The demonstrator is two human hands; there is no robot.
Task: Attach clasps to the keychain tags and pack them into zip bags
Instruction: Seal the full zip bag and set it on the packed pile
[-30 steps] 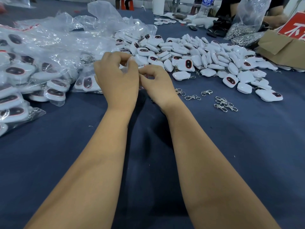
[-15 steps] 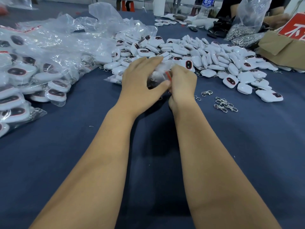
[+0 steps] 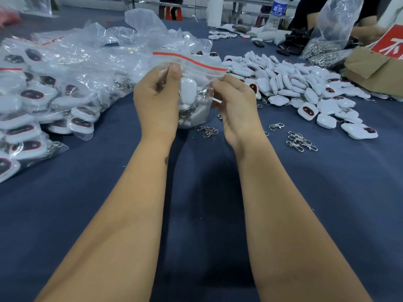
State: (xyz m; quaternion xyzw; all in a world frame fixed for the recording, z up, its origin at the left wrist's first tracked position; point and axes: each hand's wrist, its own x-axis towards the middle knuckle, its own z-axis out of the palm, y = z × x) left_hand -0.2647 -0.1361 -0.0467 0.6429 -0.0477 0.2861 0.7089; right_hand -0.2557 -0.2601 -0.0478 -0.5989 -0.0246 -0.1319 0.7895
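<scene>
Keychain tags of white plastic with a dark red oval face, several of them already fitted with silver metal clasps, are seen inside a small clear zip bag with a red strip along its mouth. This bag is held up between the two hands, above the dark blue tabletop and just in front of the person. The left hand has its grip pinched on the upper edge of the bag, thumb pressed against the film just under the red strip. The right hand has its fingers curled at the other side of the mouth; they seem to pinch the film there, but the contact is partly hidden.

The bag is judged to be soft, thin and rather slippery, so it should be taken near the stiffer zip strip and not at the loose body. The contents are probably light but they shift, and the hard clasps may catch or pierce the film if it is squeezed. The next step is likely the closing of the zip, which calls for both lips to be lined up.

Loose tags are heaped at the right, loose clasps lie near them, and filled bags are piled at the left.
</scene>
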